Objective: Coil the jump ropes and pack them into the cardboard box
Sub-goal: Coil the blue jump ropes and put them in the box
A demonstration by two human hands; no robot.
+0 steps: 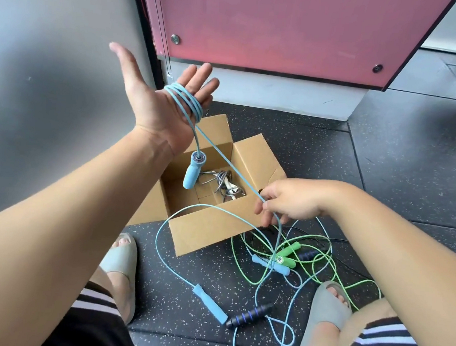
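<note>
My left hand (pixel 156 104) is raised palm up with fingers spread, and several turns of a light blue jump rope (pixel 185 98) are wound around its fingers. One blue handle (pixel 193 171) dangles from the hand over the open cardboard box (pixel 206 225). My right hand (pixel 290 199) pinches the same blue cord, stretched taut from the left hand, above the box's near right corner. The rope's other blue handle (pixel 209 304) lies on the floor. A coiled grey rope (pixel 224 185) lies inside the box.
A tangle of green (pixel 287 252), blue and dark jump ropes lies on the black speckled floor right of the box, with a dark handle (pixel 249 315) between my feet. My grey slippers (pixel 120 260) flank it. A pink panel (pixel 274 26) and grey wall stand behind.
</note>
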